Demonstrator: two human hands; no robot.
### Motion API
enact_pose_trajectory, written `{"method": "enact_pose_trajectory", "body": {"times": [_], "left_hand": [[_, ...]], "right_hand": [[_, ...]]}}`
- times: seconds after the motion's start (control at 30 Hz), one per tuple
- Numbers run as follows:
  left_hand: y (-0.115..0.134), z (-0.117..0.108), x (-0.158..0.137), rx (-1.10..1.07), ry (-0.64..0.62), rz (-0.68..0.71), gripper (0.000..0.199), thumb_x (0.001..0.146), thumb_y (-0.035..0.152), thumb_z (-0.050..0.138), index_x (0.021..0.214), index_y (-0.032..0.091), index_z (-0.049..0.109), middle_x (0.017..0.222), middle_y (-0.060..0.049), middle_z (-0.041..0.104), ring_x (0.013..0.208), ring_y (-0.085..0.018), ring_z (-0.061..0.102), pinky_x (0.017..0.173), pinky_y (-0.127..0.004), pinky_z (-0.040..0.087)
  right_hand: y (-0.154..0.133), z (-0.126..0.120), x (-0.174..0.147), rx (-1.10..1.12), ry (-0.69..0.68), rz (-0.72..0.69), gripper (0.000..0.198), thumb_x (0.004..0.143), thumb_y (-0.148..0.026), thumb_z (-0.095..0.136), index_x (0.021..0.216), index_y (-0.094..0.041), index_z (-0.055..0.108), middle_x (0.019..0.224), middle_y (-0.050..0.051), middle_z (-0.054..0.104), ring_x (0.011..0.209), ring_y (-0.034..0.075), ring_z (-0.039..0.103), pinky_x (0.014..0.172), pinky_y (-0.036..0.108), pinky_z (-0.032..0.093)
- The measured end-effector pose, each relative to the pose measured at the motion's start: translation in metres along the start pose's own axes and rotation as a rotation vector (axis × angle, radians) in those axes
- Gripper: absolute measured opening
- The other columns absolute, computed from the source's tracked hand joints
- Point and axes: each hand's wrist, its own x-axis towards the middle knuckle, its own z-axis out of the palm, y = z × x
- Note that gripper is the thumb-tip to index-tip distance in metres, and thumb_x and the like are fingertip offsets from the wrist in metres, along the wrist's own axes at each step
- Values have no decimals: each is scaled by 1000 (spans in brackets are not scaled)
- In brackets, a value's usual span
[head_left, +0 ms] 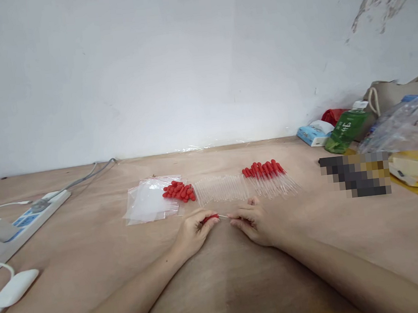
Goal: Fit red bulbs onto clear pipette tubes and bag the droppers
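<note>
Dropper (216, 216) in hands (194, 225), wide room to power strip edge (46, 213)

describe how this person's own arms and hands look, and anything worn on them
The left hand and right hand are ungloved; no ring, watch or bracelet can be made out. The left forearm and right forearm are bare too, with no sleeve showing. A couple of small spots mark the left forearm.
</note>
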Motion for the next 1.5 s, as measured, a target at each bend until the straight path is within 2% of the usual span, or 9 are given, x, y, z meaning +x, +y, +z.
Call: {"method": "enact_pose_trajectory", "body": {"times": [0.27,0.77,0.87,0.93,1.03,1.13,1.23,1.33,1.5], "left_hand": [[3,-1,-2,72,-127,92,18,86,27,47,87,17,61,79,-4,62,69,-13,55,63,-25,43],[-1,0,-1,152,-239,200,20,88,26,41,90,17,58,80,-5,59,72,-14,54,66,-25,43],[-6,-3,4,137,-229,205,20,88,26,41,93,18,59,84,-5,60,76,-15,56,69,-26,45],[-8,-6,6,135,-177,196,19,87,26,44,99,19,58,90,-6,60,82,-15,56,73,-28,45],[-10,-9,7,188,-59,152,29,83,26,51,112,22,52,102,-7,56,93,-19,53,81,-33,44],[-11,-9,7,231,0,112,38,80,24,54,117,22,47,107,-8,52,96,-20,51,83,-34,43],[-11,-8,7,233,-45,99,32,81,21,52,112,22,50,105,-7,51,90,-18,51,78,-32,45],[-10,-8,7,230,-79,96,24,81,21,50,105,22,54,102,-6,51,85,-17,52,73,-30,46],[-9,-9,7,229,-87,104,18,81,20,50,98,21,56,99,-6,52,82,-16,53,68,-27,46]], "right_hand": [[-1,-10,4,-185,-70,-65,22,86,-22,42,85,-21,64,74,1,64,61,10,52,70,30,25],[-8,-1,3,-182,-133,-35,28,88,-22,36,81,-19,62,67,1,62,57,11,49,66,29,26],[-10,-1,5,-193,-122,-28,27,88,-22,36,83,-19,62,73,2,64,65,12,52,69,30,27],[-13,-2,6,-206,-129,-8,25,87,-22,38,81,-19,62,76,3,64,70,13,54,71,30,28],[-10,-7,7,-180,-129,116,21,84,-24,43,76,-20,62,74,2,65,70,14,56,70,29,31],[8,-14,10,-70,-41,427,21,81,-28,45,75,-21,64,66,0,64,60,13,56,59,25,33],[35,-26,18,-113,116,724,28,78,-37,46,62,-19,61,57,1,60,54,15,53,52,24,30],[59,-33,30,-323,185,816,32,76,-40,47,53,-20,57,54,2,59,56,17,52,60,29,31],[75,-26,42,-543,157,858,33,75,-38,45,51,-19,58,54,5,59,57,20,52,70,38,29]]}}
